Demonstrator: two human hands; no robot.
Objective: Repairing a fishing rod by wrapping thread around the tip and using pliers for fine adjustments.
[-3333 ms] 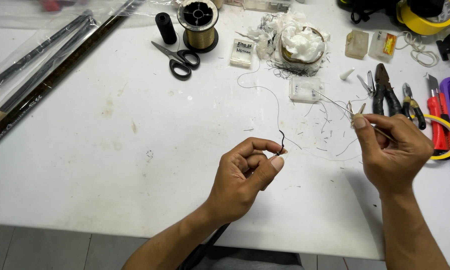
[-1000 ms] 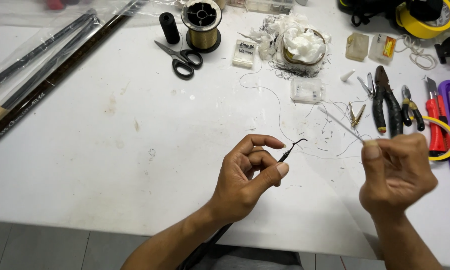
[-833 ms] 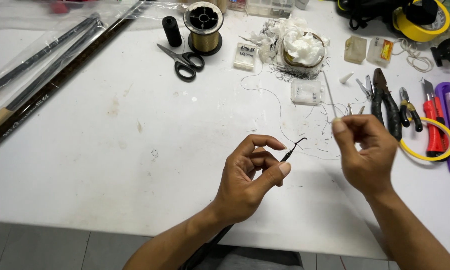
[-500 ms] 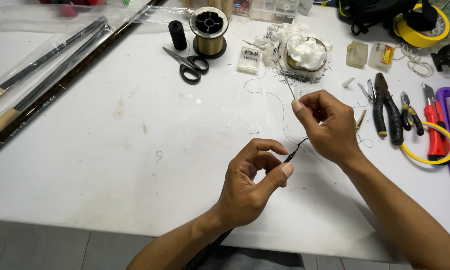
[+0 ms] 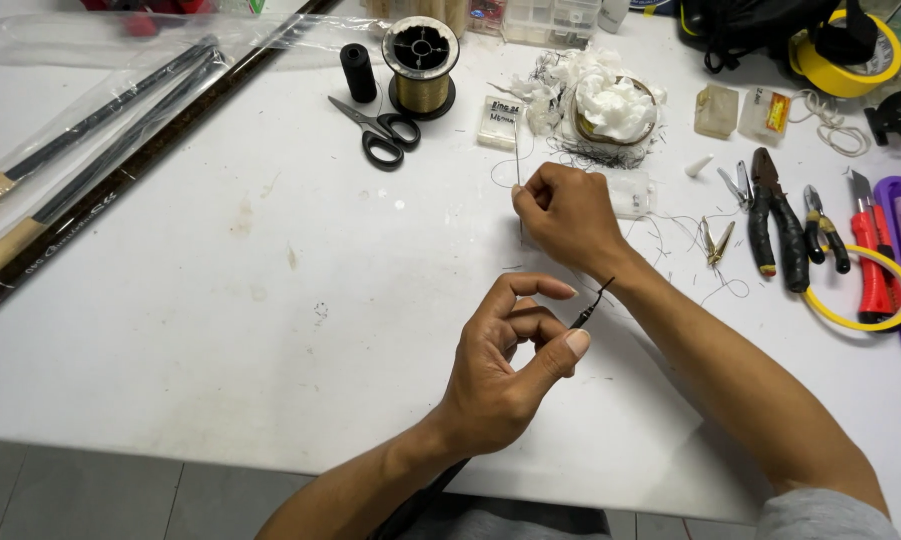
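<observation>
Pinching a thin black rod tip, left hand below right hand.

A plain white table fills almost the whole view, its top scuffed and marked with small brownish stains toward the left half. The near edge is seen running across the bottom, dropping lower toward the right. Below that edge, a grey tiled floor can be made out at the bottom left corner, with pale grout lines. Everything is lit pretty evenly from above, and only soft shadows are thrown on the tabletop. No walls or windows are caught.
</observation>
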